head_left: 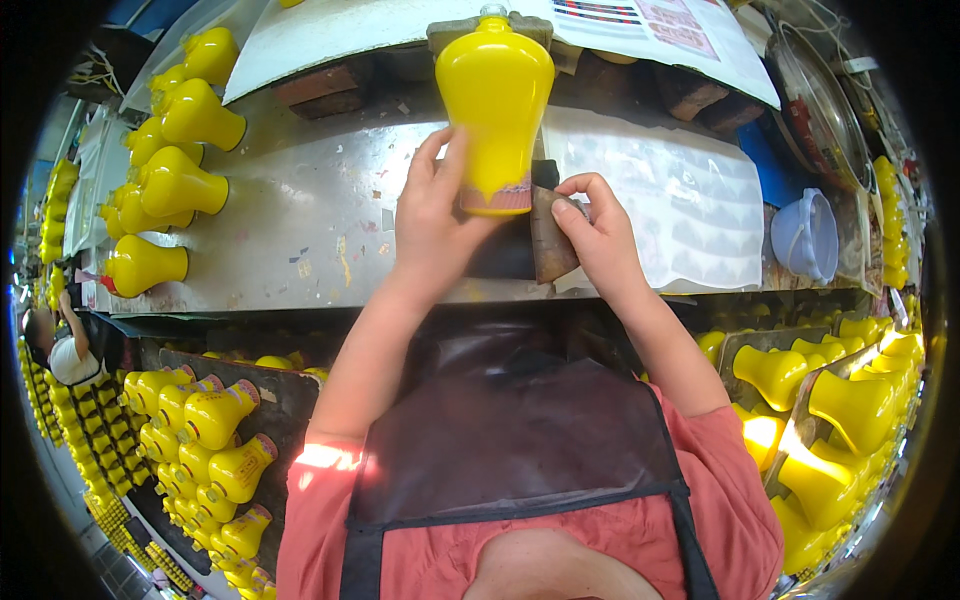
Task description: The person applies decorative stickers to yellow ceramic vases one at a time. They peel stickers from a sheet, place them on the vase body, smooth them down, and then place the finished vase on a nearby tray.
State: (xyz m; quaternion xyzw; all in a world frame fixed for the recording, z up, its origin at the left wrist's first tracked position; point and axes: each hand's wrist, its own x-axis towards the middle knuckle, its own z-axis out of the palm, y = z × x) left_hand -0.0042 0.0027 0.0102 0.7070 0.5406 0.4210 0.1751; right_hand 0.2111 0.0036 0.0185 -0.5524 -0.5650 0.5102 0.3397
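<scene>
At twelve o'clock, a yellow vase (pixel 495 95) meets a brown block (pixel 441 38), probably for steadiness. The left hand (pixel 440 200) curls beside it, grip unclear; the right hand (pixel 597 232) pinches a brown flap (pixel 550 242). Toward three, a lilac bucket (pixel 790 240) hides its contents; at eight, a dark board (pixel 292 400) bears more vases (pixel 238 470).

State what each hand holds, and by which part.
Left hand: glossy yellow vase, touched on its left side, grip unclear. Right hand: flat brown piece, pinched at its upper right edge.
</scene>
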